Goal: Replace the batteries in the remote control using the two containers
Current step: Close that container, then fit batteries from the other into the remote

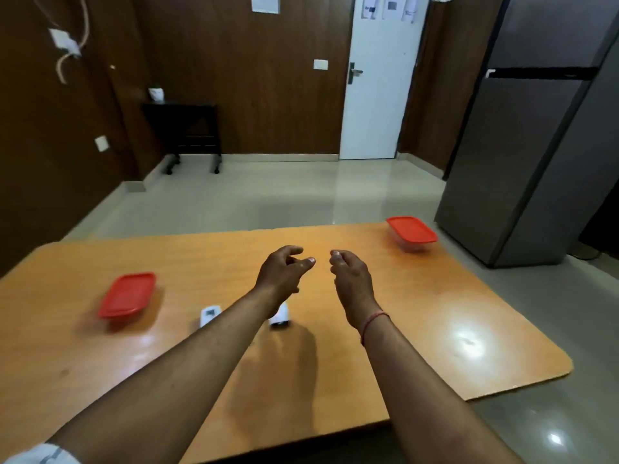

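Two clear containers with red lids stand on the orange table (435,323): one container (128,295) at the left, the other container (412,230) at the far right corner. A white remote control (209,315) lies left of my left forearm. A second white object (280,317), partly hidden under my left wrist, lies next to it. My left hand (283,272) and my right hand (350,279) hover side by side above the table's middle, fingers curled and apart, holding nothing.
A grey refrigerator (542,128) stands close to the table's far right corner. Beyond the table are pale floor tiles, a white door (378,95) and a small dark trolley (187,128) by the brown wall.
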